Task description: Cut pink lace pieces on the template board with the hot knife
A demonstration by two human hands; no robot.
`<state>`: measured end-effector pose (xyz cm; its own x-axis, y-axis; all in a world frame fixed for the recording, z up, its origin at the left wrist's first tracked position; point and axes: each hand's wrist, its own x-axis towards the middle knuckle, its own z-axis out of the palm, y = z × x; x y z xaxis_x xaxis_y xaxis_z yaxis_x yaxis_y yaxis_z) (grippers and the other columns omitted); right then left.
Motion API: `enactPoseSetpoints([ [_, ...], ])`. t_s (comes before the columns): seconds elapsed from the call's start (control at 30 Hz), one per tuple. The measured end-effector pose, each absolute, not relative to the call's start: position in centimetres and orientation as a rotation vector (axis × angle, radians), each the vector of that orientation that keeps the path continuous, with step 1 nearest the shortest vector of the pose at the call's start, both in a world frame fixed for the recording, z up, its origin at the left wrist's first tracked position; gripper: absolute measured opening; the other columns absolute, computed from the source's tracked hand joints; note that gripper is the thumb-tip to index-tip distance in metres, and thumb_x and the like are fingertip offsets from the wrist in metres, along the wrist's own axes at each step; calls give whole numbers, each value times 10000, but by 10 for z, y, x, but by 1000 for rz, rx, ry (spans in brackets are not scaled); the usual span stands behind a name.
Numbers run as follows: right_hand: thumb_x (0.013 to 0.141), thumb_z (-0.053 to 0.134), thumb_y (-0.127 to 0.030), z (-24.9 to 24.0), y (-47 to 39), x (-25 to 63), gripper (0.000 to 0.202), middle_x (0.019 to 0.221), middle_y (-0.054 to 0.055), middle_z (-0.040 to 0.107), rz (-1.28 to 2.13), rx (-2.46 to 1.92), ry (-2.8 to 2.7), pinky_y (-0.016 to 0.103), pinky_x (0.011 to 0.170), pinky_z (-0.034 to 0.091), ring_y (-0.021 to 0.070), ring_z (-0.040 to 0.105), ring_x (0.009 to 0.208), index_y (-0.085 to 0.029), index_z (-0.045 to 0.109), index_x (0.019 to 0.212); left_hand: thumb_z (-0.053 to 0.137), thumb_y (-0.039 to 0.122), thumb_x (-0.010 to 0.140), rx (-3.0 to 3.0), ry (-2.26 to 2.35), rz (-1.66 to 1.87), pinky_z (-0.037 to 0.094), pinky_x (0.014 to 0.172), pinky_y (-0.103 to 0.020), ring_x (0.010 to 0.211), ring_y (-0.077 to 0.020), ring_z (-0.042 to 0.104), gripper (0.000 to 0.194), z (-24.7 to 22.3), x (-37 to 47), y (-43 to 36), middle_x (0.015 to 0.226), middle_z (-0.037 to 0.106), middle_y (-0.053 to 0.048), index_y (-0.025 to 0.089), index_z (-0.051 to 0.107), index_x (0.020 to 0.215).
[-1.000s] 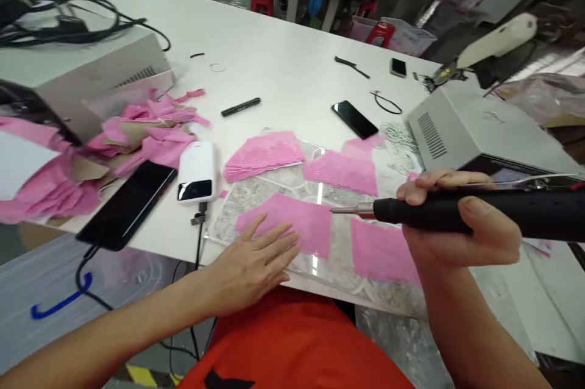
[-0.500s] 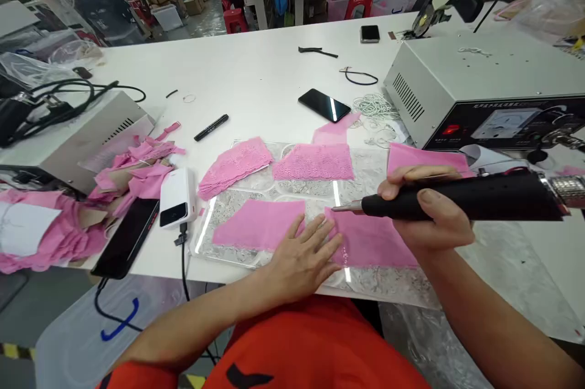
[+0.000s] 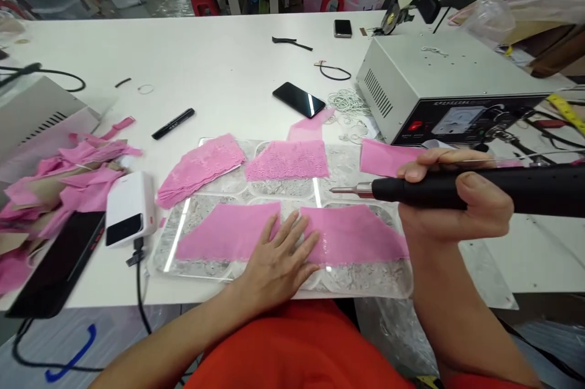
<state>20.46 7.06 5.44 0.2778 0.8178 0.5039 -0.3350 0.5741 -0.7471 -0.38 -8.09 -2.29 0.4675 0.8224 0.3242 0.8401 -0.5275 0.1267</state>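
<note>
My left hand (image 3: 281, 255) lies flat with fingers spread, across the inner edges of two smooth pink fabric pieces, the left one (image 3: 219, 233) and the right one (image 3: 351, 233). Both pieces rest on a clear patterned board (image 3: 201, 200). My right hand (image 3: 457, 194) is wrapped round a black pen-shaped tool (image 3: 420, 192) with a metal tip. That tip points left and hovers over the board, above the right piece. Behind them lie a stack of textured pink pieces (image 3: 205, 166) and another textured piece (image 3: 287, 160). A further pink piece (image 3: 386, 157) is partly behind my right hand.
A grey box with a meter (image 3: 425, 78) stands at the right. Further items are a black phone (image 3: 299, 100), a marker (image 3: 173, 124), a white power bank (image 3: 130, 206), a dark phone (image 3: 59, 267) and bundled pink scraps (image 3: 86, 169). A person's dark-clothed part shows behind.
My right hand has lifted the tool up and away from the right pink piece, whose slanted right side now shows. My left hand stays on the fabric. The view has shifted right.
</note>
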Motion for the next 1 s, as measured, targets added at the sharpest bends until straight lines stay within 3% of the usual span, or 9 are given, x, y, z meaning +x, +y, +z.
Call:
enactPoseSetpoints([
  [0.33, 615, 589, -277, 55, 65, 202, 147, 657, 5, 655, 935, -576, -996, 309, 430, 463, 127, 532, 437, -221, 707, 681, 573, 361, 1028, -2598, -1523, -630, 193, 1285, -550, 1512, -317, 391, 445, -23, -1, -81, 1526, 552, -107, 202, 567, 1444],
  [0.7, 630, 717, -322, 46, 56, 191, 175, 693, 24, 684, 1100, -520, -1120, 337, 438, 498, 142, 564, 465, -213, 766, 758, 480, 516, 1050, -2572, -1542, -542, 213, 1276, -554, 1499, -328, 410, 511, -21, 4, -84, 1496, 580, -111, 195, 576, 1435],
  [1.0, 684, 735, -344, 39, 49, 178, 186, 749, 19, 696, 1125, -470, -1200, 354, 472, 541, 152, 599, 509, -230, 771, 827, 442, 536, 1057, -2580, -1564, -556, 286, 1242, -553, 1476, -333, 441, 517, -17, 6, -83, 1484, 586, -127, 185, 592, 1406],
])
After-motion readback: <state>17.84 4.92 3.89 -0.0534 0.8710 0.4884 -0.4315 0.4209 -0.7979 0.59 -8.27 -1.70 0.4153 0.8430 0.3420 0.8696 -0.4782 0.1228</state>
